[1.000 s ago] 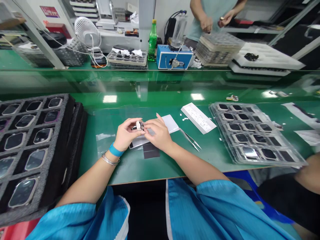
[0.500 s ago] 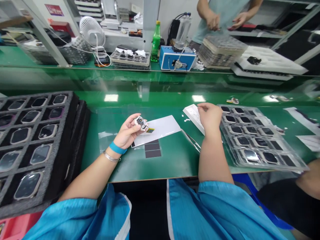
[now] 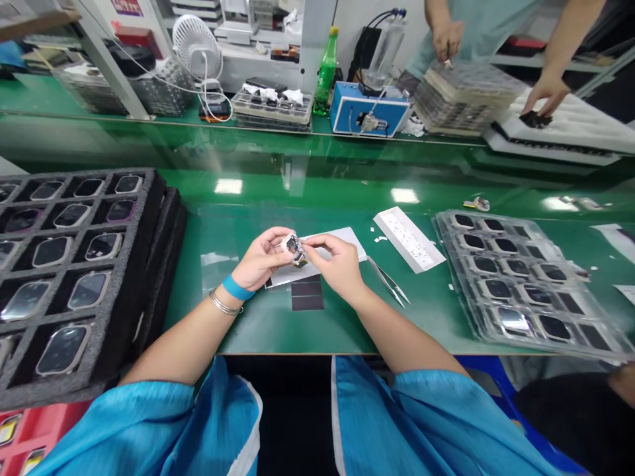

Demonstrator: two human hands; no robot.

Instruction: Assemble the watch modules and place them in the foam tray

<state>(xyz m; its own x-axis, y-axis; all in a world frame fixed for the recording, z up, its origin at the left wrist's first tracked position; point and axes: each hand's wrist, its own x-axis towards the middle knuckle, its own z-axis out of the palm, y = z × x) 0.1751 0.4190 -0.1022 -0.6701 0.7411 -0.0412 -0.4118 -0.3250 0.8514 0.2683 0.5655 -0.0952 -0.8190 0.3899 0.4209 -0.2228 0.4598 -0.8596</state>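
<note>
My left hand (image 3: 262, 261) is closed on a small opened smartwatch case (image 3: 294, 247) with its inner parts facing up. My right hand (image 3: 342, 266) meets it from the right, thumb and forefinger pinched at the case's edge; whatever they hold is too small to make out. Under both hands lies a white sheet (image 3: 353, 239) with a dark card of rectangles (image 3: 307, 295) at its near side. A pair of tweezers (image 3: 389, 284) rests right of my right hand. Beyond it, a shallow white box (image 3: 430, 266) holds many tiny white pieces.
Black foam trays (image 3: 157, 198) of watch faces are stacked at left. Clear plastic trays (image 3: 449, 277) with watch screens lie at right. Behind the bench stand a fan (image 3: 197, 46), a green bottle (image 3: 326, 73) and a blue machine (image 3: 342, 109). Across it, a co-worker's hand (image 3: 548, 96) touches a dark part.
My right hand has left the white box and moved left to the watch case in my left hand. The tweezers and box now show fully. The co-worker's hands have moved apart.
</note>
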